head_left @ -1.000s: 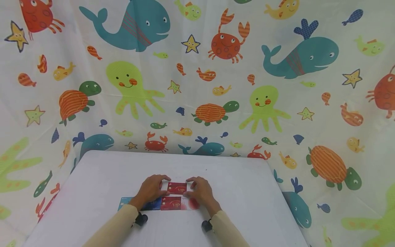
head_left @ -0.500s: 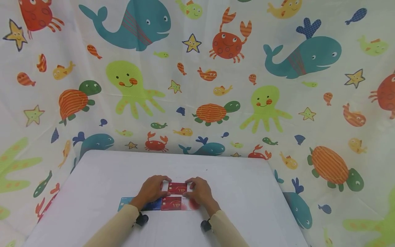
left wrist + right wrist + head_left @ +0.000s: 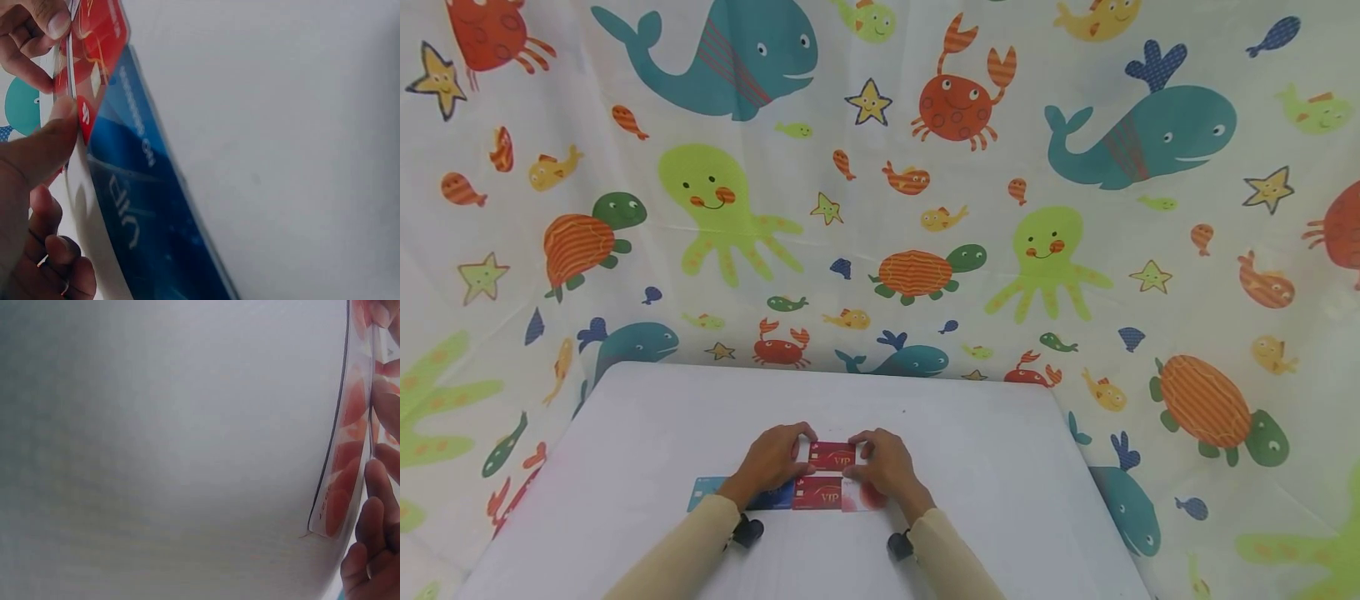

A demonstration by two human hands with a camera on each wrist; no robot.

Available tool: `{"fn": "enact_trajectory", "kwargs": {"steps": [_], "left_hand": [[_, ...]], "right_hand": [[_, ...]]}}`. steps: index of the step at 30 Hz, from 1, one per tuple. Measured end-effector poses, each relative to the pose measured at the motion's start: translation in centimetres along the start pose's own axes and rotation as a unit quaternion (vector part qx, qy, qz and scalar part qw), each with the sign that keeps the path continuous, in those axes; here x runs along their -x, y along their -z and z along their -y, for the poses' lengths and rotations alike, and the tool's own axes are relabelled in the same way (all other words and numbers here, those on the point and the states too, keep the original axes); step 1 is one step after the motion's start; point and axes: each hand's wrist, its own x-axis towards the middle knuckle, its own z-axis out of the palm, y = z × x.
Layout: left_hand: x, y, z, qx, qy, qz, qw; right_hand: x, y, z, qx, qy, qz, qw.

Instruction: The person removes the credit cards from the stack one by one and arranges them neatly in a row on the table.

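- Upper red VIP card (image 3: pixel 832 456): between the two hands, on the far side of the thumbs. Whether it touches the table, I cannot tell.
- Left hand (image 3: pixel 773 457): fingers bent, pinching the card's left end.
- Right hand (image 3: pixel 886 461): mirrored pinch on the right end.
- Judgement: light, even pressure from both sides suits best; a hard squeeze would probably bow the card.
- Lower red VIP card (image 3: pixel 817 493): nearer the person, between the hands, face up. Its far edge looks a fair guide for keeping the held card straight.
- Dark blue card (image 3: pixel 775 497) under the left hand, white-and-red card (image 3: pixel 867 497) partly behind the right, light blue card (image 3: pixel 702 491) left of the left wrist. Wrists best kept high, I judge, lest the row be nudged.
- White table (image 3: pixel 985 467) extends beyond both hands.
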Motion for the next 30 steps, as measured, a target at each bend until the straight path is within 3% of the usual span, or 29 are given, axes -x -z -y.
{"fn": "enact_trajectory", "kwargs": {"steps": [9, 18, 30], "left_hand": [[0.0, 0.1, 0.1, 0.006, -0.006, 0.006, 0.9999], [-0.1, 0.0, 0.0, 0.007, -0.009, 0.007, 0.9999], [0.1, -0.1, -0.1, -0.001, -0.015, 0.006, 0.9999]], "right_hand": [[-0.1, 0.1, 0.1, 0.004, 0.009, 0.009, 1.0], [-1.1, 0.4, -0.3, 0.004, 0.019, 0.049, 0.999], [-1.4, 0.4, -0.3, 0.019, 0.029, 0.055, 0.998]]}}
